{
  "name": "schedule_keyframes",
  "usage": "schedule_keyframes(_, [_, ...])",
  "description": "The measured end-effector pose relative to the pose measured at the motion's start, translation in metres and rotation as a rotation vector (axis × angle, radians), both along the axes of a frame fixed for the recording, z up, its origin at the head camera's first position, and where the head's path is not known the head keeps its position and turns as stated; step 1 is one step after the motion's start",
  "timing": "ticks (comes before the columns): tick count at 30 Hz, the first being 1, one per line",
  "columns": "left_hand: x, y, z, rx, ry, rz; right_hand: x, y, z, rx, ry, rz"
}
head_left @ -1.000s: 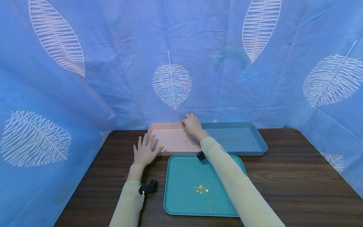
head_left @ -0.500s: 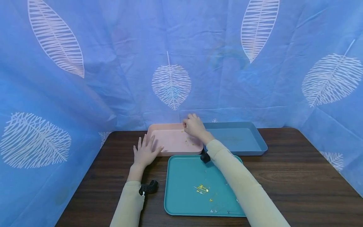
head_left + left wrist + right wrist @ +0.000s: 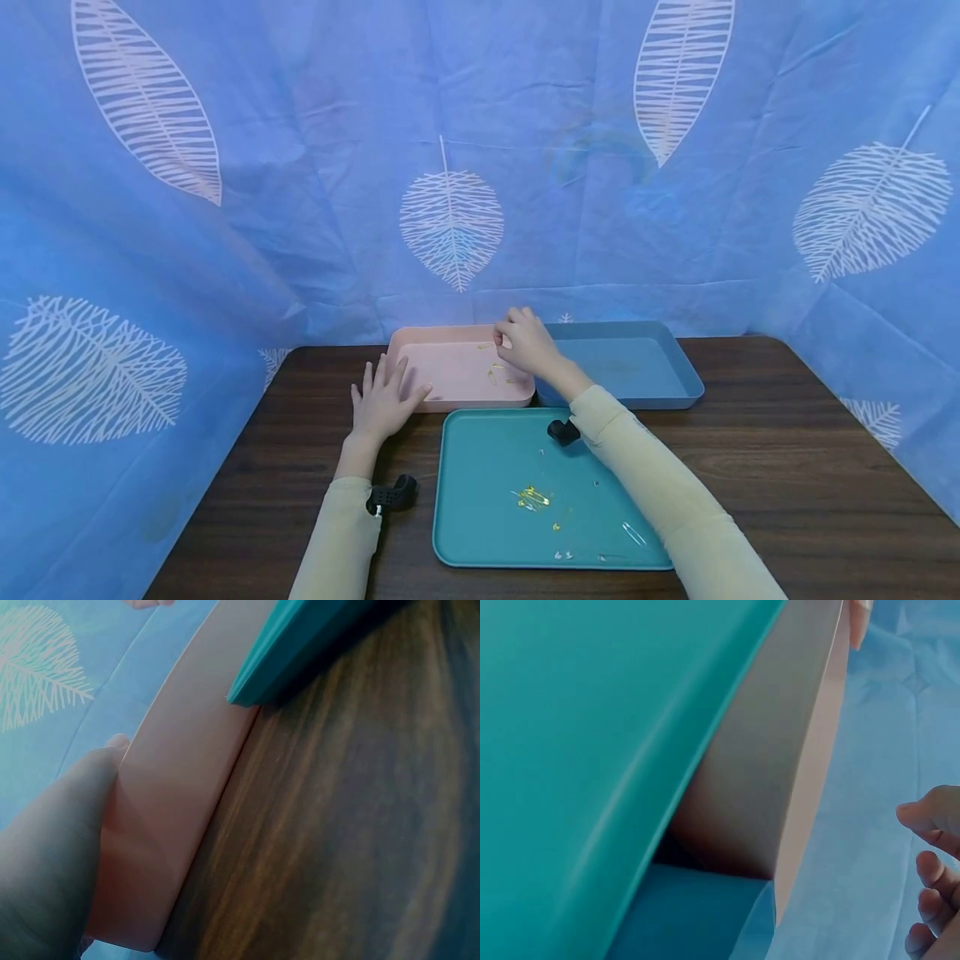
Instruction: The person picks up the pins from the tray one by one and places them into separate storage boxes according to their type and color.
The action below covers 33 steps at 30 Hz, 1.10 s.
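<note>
Dark table (image 3: 757,467), left hand (image 3: 381,410) spread against pink tray (image 3: 453,375), right hand (image 3: 527,343) loosely curled above.

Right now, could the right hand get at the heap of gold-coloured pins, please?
Probably yes: nothing covers the gold-coloured pins on the teal tray, and the right sleeve passes clear of them, though the right hand would need to draw back over the tray.

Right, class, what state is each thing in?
Pink tray: upright, gold pins inside.
Blue tray: upright, beside the pink one.
Teal tray: flat, bearing silver pins and gold pins.
Left hand: fingers spread at pink tray's edge.
Right hand: fingers curled, grip unclear.
Backdrop: hanging, creased.
</note>
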<state>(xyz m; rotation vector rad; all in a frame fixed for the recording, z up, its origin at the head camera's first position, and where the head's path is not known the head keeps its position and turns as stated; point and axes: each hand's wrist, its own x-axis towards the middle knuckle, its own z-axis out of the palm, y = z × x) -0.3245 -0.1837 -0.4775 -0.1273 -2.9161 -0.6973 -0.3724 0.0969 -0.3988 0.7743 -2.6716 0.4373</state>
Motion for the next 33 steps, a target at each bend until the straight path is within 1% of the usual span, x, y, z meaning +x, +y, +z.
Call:
schedule_keyframes(6, [0.000, 0.000, -0.001, 0.007, 0.013, -0.005, 0.016, 0.009, -0.001, -0.031, 0.008, 0.036])
schedule_keyframes(11, [0.000, -0.001, 0.000, 0.016, 0.013, -0.003, 0.029, 0.017, 0.000, -0.023, 0.010, 0.058])
schedule_keyframes(15, [-0.001, -0.001, -0.001, 0.011, 0.014, -0.005, 0.042, 0.026, 0.000, -0.034, -0.003, 0.075])
schedule_keyframes(20, [-0.003, -0.001, -0.003, -0.007, 0.009, -0.002, 0.059, 0.038, -0.001, -0.053, 0.007, 0.108])
schedule_keyframes(24, [-0.003, -0.001, -0.002, -0.003, 0.008, -0.003, 0.071, 0.046, -0.001, -0.072, 0.013, 0.129])
schedule_keyframes(30, [0.000, -0.001, 0.000, 0.020, 0.013, -0.003, 0.085, 0.057, -0.004, -0.059, 0.000, 0.104])
schedule_keyframes(33, [0.000, 0.000, 0.000, 0.018, 0.015, -0.003, 0.092, 0.062, -0.005, -0.063, -0.022, 0.100])
